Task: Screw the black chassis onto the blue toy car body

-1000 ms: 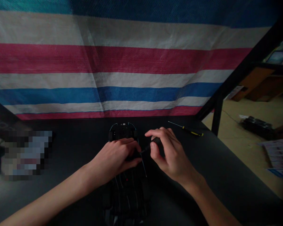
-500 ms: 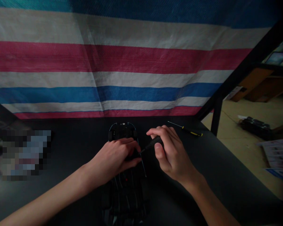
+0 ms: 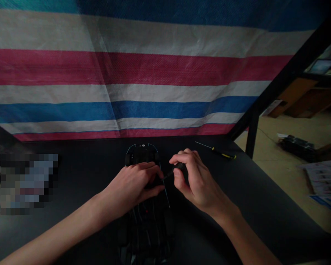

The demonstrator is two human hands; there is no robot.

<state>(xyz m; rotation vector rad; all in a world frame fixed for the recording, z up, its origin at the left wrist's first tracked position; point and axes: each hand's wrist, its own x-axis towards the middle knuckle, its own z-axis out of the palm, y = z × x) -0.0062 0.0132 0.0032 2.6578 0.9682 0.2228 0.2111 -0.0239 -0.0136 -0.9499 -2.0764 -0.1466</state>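
A long black wheeled device, with thin wires or strips across it, lies on the dark table at the centre. My left hand is closed over its middle, thumb and fingers gripping a part that the hand mostly hides. In my right hand is a black-handled screwdriver, held by thumb and curled fingers. Its shaft points left, and the tip meets the device's right side beside my left fingertips. The exact contact point is too dark to tell.
A yellow-and-black screwdriver lies at the table's back right. A pixelated flat item is on the left. Behind the table hangs a striped sheet; a dark frame post stands at the right.
My right hand has shifted slightly left, and its fingers now cover more of the screwdriver handle. My left hand keeps its place on the device.
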